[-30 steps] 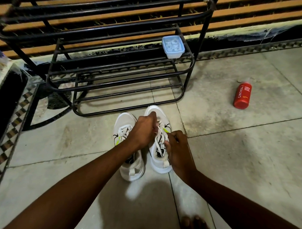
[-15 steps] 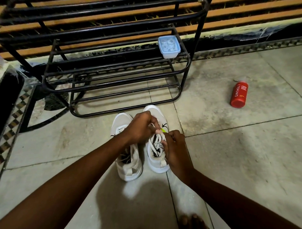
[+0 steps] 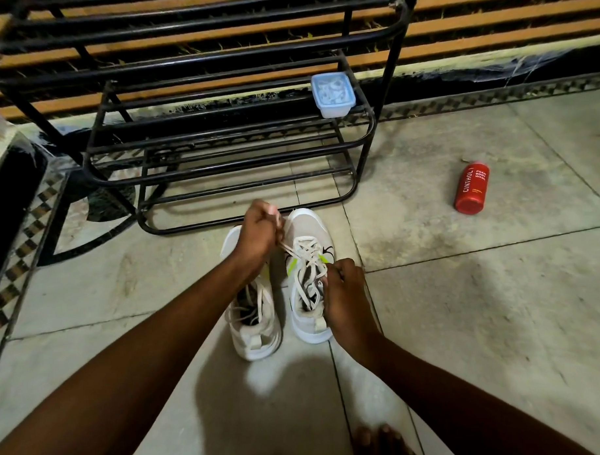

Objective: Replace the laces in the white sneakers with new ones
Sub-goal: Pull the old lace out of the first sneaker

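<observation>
Left hand is curled tight, pinching a strand of the lace pulled up above the left sneaker; beside it on the floor, the right sneaker is held at its eyelets by the right hand, fingers curled onto the lace.

Left sneaker toe hidden behind left hand; box contents unclear; rack top cropped.

A red bottle lies right of the black rack.
</observation>
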Demonstrator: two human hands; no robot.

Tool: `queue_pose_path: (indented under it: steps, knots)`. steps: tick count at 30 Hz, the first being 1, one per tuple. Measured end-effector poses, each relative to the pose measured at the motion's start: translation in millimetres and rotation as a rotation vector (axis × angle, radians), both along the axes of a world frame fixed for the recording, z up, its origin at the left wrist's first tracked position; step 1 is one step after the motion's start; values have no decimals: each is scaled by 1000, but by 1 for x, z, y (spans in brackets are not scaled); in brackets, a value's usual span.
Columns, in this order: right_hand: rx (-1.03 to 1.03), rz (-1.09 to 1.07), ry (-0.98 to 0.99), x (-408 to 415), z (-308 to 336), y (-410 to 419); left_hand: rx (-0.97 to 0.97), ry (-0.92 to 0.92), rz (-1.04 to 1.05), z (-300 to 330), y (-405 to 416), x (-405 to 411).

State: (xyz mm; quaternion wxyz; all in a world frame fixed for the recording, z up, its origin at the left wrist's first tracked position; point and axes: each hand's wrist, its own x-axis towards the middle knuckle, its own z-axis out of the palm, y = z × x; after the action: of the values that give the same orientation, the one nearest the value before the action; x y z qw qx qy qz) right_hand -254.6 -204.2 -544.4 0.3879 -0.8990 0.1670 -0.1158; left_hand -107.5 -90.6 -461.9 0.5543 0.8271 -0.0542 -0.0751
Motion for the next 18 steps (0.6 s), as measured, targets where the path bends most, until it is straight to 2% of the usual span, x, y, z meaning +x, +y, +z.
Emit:
queue_pose_path:
  steps: [1, 3, 4, 6, 10, 13, 16, 17, 18]
  knots:
    - [15, -2, -1, 0, -1, -1, 69, -105, -208, -3, 5, -2]
    - [118, -23, -6, 0, -3, -2, 363, -237, -596, -3, 13, -6]
    - [177, -31, 2, 0, -2, -2, 488, -284, -709, -2, 14, -6]
    - [244, -49, 24, 2, 1, -3, 544, -341, -825, -2, 13, -6]
    - [243, -7, 13, 1, 1, -3, 555, -350, -826, 6, 15, -2]
    - [222, 2, -14, 2, -2, -5, 626, -446, -822, 8, 13, -8]
    - [153, -25, -38, 2, 1, -3, 677, -534, -563, -5, 7, -18]
    - [155, -50, -43, 1, 1, -3, 637, -504, -450, -7, 7, -18]
    - [125, -56, -56, 2, 1, -2, 519, -424, -338, -8, 9, -19]
